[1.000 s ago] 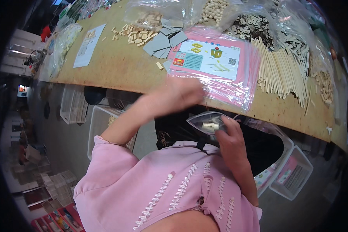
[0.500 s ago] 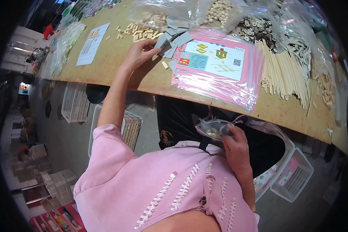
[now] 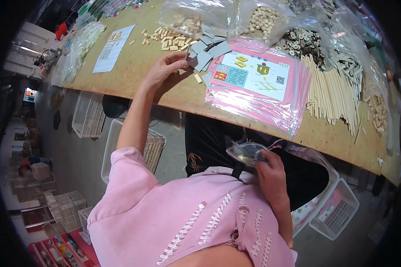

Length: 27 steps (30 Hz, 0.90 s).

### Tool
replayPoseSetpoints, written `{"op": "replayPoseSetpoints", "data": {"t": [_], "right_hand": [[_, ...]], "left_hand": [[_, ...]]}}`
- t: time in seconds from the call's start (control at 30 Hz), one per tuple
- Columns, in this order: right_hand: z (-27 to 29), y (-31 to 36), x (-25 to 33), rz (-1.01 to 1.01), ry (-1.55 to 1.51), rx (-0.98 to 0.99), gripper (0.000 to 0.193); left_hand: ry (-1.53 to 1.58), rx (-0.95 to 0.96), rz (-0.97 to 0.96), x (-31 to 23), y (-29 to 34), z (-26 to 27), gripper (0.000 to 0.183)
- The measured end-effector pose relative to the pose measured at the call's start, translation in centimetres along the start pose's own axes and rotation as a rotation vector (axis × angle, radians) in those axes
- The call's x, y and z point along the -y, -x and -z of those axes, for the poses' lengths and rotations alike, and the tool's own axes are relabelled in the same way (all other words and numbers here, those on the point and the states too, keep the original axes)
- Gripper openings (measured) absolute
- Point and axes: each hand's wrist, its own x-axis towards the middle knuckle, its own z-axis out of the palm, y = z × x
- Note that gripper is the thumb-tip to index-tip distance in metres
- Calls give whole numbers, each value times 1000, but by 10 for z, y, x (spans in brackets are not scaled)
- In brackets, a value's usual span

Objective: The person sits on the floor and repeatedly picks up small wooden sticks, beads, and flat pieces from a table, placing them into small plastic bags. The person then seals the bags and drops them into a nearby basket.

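My left hand (image 3: 168, 69) is over the table, thumb and fingers pinched on a thin grey card seen nearly edge-on. Just beyond it lies a loose pile of grey cards (image 3: 202, 60), with small wooden blocks (image 3: 176, 41) heaped behind. Low in front of my lap, my right hand (image 3: 272, 173) grips the edge of a clear plastic bag (image 3: 244, 156). Its mouth gapes, and small pale pieces show inside. A stack of pink printed bags (image 3: 254, 107) lies on the table to the right of the cards.
Thin wooden sticks (image 3: 332, 93), dark rings (image 3: 300, 43) and round wooden beads (image 3: 263, 21) lie to the right and back. A white sheet (image 3: 113, 49) with samples is at left. The table edge (image 3: 173, 106) runs above my lap; white crates (image 3: 336, 213) stand below.
My left hand has drawn one grey card slightly away from the pile, now turned edge-on. My right hand still holds the clear bag. The whole view has shifted a little.
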Motion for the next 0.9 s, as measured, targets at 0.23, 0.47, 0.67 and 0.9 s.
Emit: {"op": "replayPoseSetpoints", "data": {"t": [0.23, 0.47, 0.67, 0.9], "right_hand": [[9, -8, 7, 27, -38, 13, 8], [18, -38, 15, 161, -17, -49, 8], [26, -38, 18, 176, -119, -21, 8], [10, -22, -4, 158, -207, -58, 15]], "left_hand": [[276, 93, 80, -14, 18, -28, 42], [199, 764, 260, -71, 68, -122, 36], [-145, 836, 336, -71, 79, -152, 30], [-441, 601, -14, -99, 47, -165, 19]]}}
